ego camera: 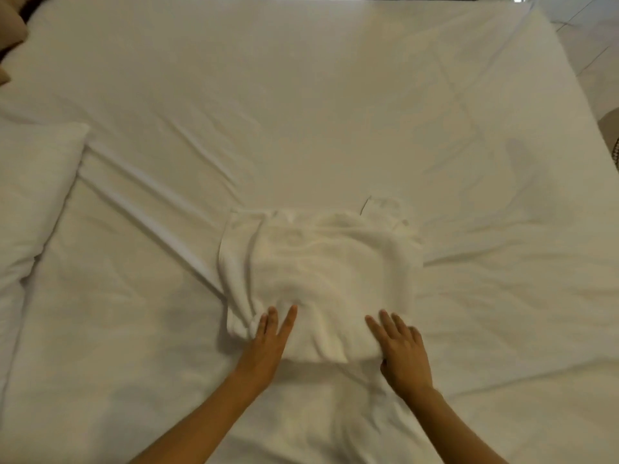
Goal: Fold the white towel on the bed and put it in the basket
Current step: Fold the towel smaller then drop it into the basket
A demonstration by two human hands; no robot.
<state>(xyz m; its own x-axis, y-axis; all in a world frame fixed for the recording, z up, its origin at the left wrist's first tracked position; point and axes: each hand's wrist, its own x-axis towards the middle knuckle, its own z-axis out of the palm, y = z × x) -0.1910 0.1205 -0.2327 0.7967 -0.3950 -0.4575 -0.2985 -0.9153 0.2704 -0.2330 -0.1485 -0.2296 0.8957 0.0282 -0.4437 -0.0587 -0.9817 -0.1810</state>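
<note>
I saw one towel [318, 279] folded on the bed [301, 112], one pillow [30, 195] at left — my left hand [268, 343] and right hand [402, 353] lay flat, fingers spread, on its near edge, gripping nothing.

A wide bed sheet [301, 112] fills nearly the whole view, white and creased, with long folds running diagonally across its left half. A white pillow [30, 195] lies at the left edge. A tan cushion [10, 28] shows in the top left corner. Pale tiled floor [589, 45] is visible past the far right corner of the mattress. The light is dim, warm and even.
</note>
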